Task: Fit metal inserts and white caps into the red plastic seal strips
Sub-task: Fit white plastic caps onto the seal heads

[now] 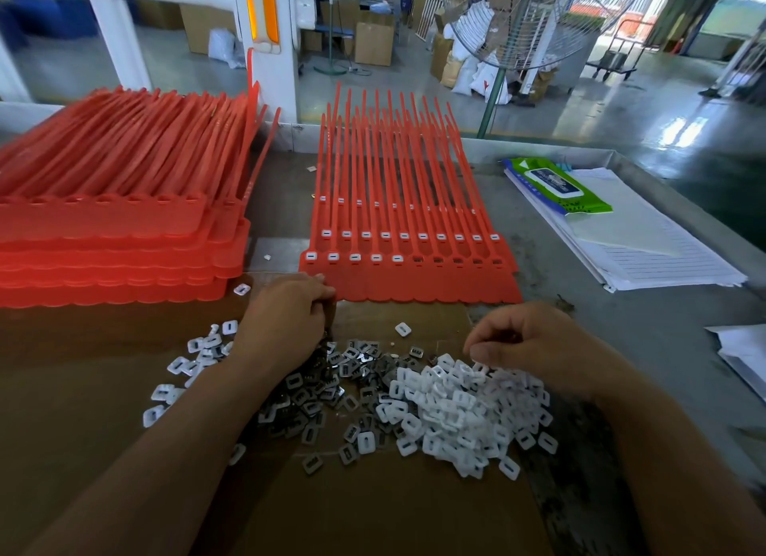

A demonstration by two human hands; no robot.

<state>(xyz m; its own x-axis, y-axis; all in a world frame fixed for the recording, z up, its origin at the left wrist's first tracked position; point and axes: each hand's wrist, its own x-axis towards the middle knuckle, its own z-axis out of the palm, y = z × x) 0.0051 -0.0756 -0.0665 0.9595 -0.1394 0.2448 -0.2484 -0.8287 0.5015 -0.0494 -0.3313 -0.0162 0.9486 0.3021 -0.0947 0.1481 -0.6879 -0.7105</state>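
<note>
Seal strips [414,284] | left hand [286,319]: fingers [320,293] curled, hold hidden | right hand [530,340] over white caps [456,406]: same

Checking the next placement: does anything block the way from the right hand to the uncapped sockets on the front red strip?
Nothing visible does. Between the right hand and the uncapped sockets lie only flat cardboard and the strip's tab.

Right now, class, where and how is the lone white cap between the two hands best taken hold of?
Pinch the lone white cap by two opposite outer edges, coming straight down from above. It lies flat on the cardboard, apart from the heap of white caps, so its rim is free all round.
</note>
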